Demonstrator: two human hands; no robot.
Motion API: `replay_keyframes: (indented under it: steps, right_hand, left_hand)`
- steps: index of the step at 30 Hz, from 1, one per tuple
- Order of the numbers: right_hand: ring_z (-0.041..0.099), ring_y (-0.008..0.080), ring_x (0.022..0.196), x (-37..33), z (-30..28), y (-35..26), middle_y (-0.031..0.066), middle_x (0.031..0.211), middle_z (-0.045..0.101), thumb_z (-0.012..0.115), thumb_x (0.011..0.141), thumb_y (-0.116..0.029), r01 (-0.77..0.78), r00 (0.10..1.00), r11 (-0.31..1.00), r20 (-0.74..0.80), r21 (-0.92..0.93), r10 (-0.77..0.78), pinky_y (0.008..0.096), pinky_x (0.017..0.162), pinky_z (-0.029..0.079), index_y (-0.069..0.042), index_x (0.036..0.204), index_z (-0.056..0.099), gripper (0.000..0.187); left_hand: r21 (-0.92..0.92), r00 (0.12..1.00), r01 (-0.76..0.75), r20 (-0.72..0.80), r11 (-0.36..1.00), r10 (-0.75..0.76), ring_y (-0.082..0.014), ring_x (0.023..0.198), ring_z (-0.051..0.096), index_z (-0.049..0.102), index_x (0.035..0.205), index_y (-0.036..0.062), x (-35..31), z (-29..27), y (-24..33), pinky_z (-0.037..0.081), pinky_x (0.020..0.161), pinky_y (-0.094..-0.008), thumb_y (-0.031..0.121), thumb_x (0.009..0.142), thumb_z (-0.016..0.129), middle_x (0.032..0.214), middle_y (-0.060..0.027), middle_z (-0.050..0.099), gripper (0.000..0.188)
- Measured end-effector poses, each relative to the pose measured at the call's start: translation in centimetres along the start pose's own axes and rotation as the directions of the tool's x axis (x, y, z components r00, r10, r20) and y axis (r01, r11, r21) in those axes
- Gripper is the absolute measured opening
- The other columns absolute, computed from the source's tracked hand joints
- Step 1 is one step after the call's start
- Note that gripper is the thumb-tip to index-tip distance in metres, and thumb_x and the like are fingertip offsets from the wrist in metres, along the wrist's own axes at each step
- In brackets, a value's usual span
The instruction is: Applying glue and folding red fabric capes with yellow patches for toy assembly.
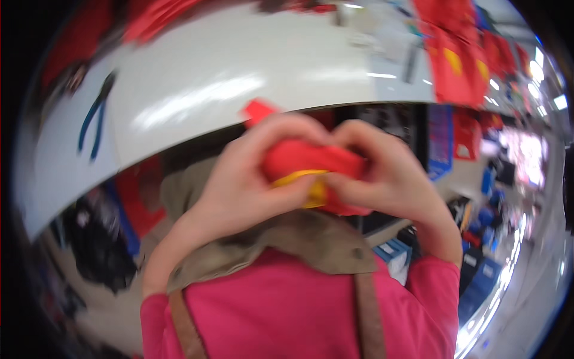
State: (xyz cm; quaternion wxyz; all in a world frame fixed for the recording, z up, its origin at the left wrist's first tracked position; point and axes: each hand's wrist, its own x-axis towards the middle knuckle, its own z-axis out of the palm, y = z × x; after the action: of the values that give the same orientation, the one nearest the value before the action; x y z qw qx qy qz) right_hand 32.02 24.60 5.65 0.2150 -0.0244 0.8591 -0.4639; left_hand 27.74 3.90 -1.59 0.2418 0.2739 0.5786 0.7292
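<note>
Both in play: left hand point(242, 173), right hand point(391, 173) clamped on red-and-yellow cloth point(311, 157), dead centre, table point(287, 54) at twelve o'clock; folding or shaping, apparently; next move likely needs steady pinch.

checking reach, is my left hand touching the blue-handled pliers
Apart: the head view shows white tabletop between your left hand and the blue-handled pliers.

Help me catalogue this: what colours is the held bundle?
The bundle is mainly red, with yellow; see the head view.
</note>
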Motion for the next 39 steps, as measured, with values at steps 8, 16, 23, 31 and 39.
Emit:
replay_keyframes:
  steps: [8, 16, 23, 31, 39]
  right_hand:
    - [0.065, 0.0258, 0.076, 0.2, -0.5, 0.0, 0.0163, 0.084, 0.065, 0.067, 0.080, -0.020, 0.020, 0.998, 0.997, 0.054, 0.078, -0.024, 0.0348, 0.067, 0.050, 0.003, 0.100, 0.057, 0.033]
    - [0.066, 0.0286, 0.082, 0.3, -1.2, 0.4, 0.0182, 0.087, 0.066, 0.067, 0.078, -0.020, 0.077, 0.996, 0.996, 0.035, 0.039, -0.079, 0.0357, 0.072, 0.050, 0.003, 0.101, 0.057, 0.034]
    - [0.066, 0.0206, 0.090, -0.2, -1.6, 0.4, 0.0117, 0.096, 0.066, 0.070, 0.080, -0.014, 0.063, 0.996, 0.995, -0.070, 0.078, -0.058, 0.0322, 0.078, 0.052, 0.000, 0.102, 0.058, 0.029]
    - [0.057, 0.0087, 0.092, 0.6, -7.7, 9.1, 0.0016, 0.097, 0.060, 0.070, 0.087, -0.009, 0.224, 0.496, 0.960, -0.867, 0.165, 0.033, 0.0235, 0.081, 0.046, -0.002, 0.109, 0.057, 0.027]
    - [0.060, 0.0190, 0.084, 9.3, -10.4, 14.3, 0.0092, 0.097, 0.065, 0.077, 0.081, -0.031, 0.059, 0.437, 0.947, -0.845, -0.316, -0.309, 0.0301, 0.077, 0.047, 0.001, 0.106, 0.058, 0.045]
  left_hand:
    - [0.086, 0.991, 0.120, -0.075, 0.989, -0.113, -0.0151, 0.104, 0.054, 0.052, 0.113, 0.0037, -0.3, 0.1, 1.3, 0.042, 0.094, -0.0274, -0.008, 0.076, 0.063, 0.111, -0.0063, 0.054, 0.040]
    - [0.134, 0.988, 0.118, -0.114, 0.984, -0.103, -0.0157, 0.104, 0.054, 0.051, 0.113, 0.0034, 0.1, 0.2, 1.5, 0.042, 0.094, -0.0279, -0.009, 0.076, 0.064, 0.111, -0.0069, 0.054, 0.041]
    - [0.076, 0.990, 0.141, -0.041, 0.987, -0.139, -0.0149, 0.106, 0.057, 0.054, 0.113, 0.0042, 0.7, 0.4, 1.3, 0.044, 0.095, -0.0274, -0.003, 0.081, 0.066, 0.110, -0.0066, 0.059, 0.035]
    - [0.071, 0.941, 0.110, -0.328, 0.991, -0.081, -0.0148, 0.107, 0.053, 0.051, 0.113, 0.0031, -0.9, -2.0, 2.3, 0.041, 0.098, -0.0275, -0.008, 0.078, 0.064, 0.111, -0.0063, 0.054, 0.039]
    - [0.077, 0.929, 0.122, -0.361, 0.990, -0.086, -0.0146, 0.107, 0.053, 0.049, 0.114, 0.0039, -0.7, -2.0, 3.0, 0.042, 0.097, -0.0276, -0.010, 0.078, 0.064, 0.111, -0.0067, 0.053, 0.041]
